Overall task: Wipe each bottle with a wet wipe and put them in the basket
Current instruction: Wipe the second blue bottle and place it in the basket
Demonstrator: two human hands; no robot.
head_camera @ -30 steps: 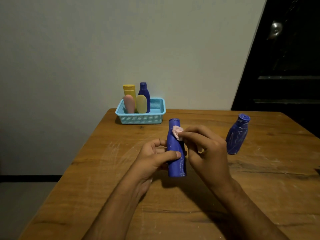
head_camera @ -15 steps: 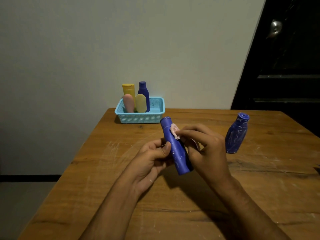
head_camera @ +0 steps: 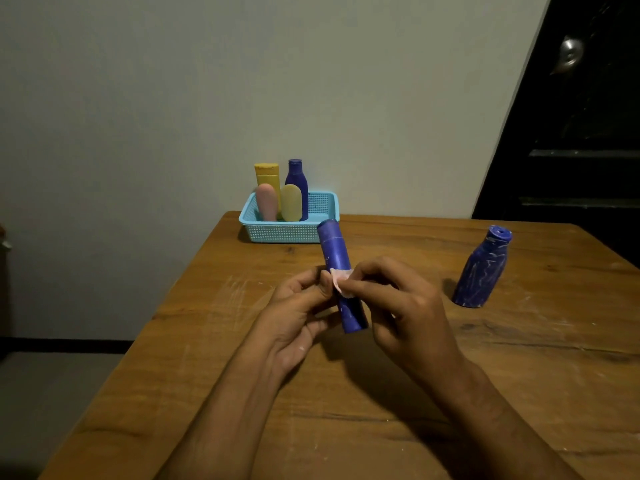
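Observation:
My left hand (head_camera: 298, 306) grips a slim blue bottle (head_camera: 337, 258) above the table's middle, its cap tilted away to the left. My right hand (head_camera: 398, 299) pinches a small pale wet wipe (head_camera: 341, 280) against the bottle's middle. A second blue bottle (head_camera: 481, 268), streaked with white marks, stands upright on the table to the right, apart from both hands. The light blue basket (head_camera: 322, 211) sits at the table's far edge and holds several bottles: a yellow one (head_camera: 267, 174), a blue one (head_camera: 297, 173), a pink one (head_camera: 266, 201) and a pale yellow one (head_camera: 291, 202).
The wooden table (head_camera: 214, 341) has white scuff marks left of my hands. A plain wall rises behind the basket. A dark door (head_camera: 581, 133) with a round knob stands at the right. The table's left edge drops to the floor.
The held bottle has tilted from upright so its cap leans away left, and it has risen slightly. The wipe has slid from near the cap down to the bottle's middle.

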